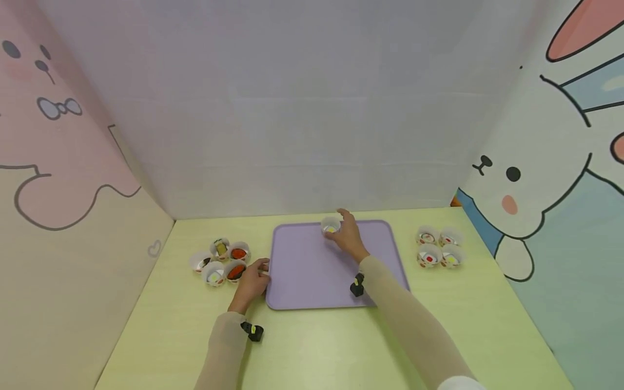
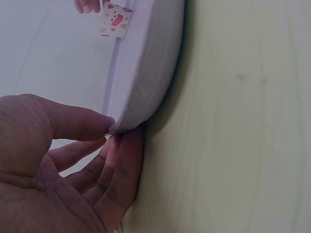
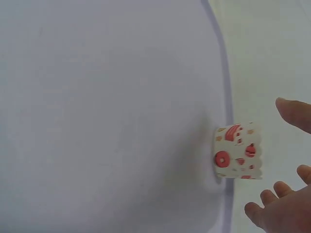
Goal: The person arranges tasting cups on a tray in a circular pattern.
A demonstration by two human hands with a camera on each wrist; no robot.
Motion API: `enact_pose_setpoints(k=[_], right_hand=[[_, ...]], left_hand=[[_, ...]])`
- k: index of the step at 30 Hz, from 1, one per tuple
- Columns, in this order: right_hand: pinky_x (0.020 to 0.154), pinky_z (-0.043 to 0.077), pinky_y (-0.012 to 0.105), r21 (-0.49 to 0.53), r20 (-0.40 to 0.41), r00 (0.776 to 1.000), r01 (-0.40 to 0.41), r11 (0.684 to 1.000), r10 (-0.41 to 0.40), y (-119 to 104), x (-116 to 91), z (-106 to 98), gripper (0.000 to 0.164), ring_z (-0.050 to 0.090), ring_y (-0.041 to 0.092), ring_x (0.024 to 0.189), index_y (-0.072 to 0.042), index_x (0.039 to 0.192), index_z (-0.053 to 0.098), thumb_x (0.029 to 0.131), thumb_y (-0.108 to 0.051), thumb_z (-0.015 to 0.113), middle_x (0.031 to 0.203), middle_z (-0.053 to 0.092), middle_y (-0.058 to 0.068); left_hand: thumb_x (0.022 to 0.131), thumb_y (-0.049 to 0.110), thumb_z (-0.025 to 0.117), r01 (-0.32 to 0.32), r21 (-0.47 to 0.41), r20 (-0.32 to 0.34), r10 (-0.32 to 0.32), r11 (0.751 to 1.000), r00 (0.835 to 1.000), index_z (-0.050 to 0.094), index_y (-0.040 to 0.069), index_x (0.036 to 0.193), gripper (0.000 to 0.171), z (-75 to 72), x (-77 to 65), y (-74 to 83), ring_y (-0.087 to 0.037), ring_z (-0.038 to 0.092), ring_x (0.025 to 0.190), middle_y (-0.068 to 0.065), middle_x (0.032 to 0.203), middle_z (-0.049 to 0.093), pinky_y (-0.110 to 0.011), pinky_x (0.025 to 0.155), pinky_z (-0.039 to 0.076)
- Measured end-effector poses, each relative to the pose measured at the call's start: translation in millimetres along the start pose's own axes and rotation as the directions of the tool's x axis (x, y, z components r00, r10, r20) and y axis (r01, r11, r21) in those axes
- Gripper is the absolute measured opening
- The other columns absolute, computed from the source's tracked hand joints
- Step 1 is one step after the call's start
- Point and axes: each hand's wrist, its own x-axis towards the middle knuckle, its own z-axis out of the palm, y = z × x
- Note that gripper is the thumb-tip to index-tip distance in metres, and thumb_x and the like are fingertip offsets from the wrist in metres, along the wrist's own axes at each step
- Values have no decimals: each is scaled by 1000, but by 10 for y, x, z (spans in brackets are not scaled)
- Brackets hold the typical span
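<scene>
Tabletop: lilac tray centred toward the far edge, likely stiff, light, smooth; best held by opposite rims. Left hand pinches its left rim. Right forearm crosses above the tray, in the way on that side. Five cups toward the left edge, left hand between them and the tray; four cups toward the right edge. Single paper cup at the tray's far edge: likely featherlight, crushable, best taken softly round the wall; right hand spread about it, no grip
</scene>
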Motion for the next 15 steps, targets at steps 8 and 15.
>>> enact_pose_setpoints(k=[8,15], right_hand=[[115,31,53,21,-21,999,47,999,-47,-194,-151,-181,85,34,37,142,-10,148,36,78,-17,82,153,34,17],[114,33,53,1,-28,997,66,998,-66,-224,-270,-354,82,35,36,142,-13,149,36,80,-24,80,155,32,15]], left_hand=[[84,-3,55,24,-6,8,-24,1000,1000,55,2,135,51,-11,-3,19,-19,60,82,-19,118,63,-27,60,49],[83,-3,55,12,-15,6,-12,1000,1000,55,2,134,52,-1,8,-9,-19,61,82,-19,117,63,-27,61,49]])
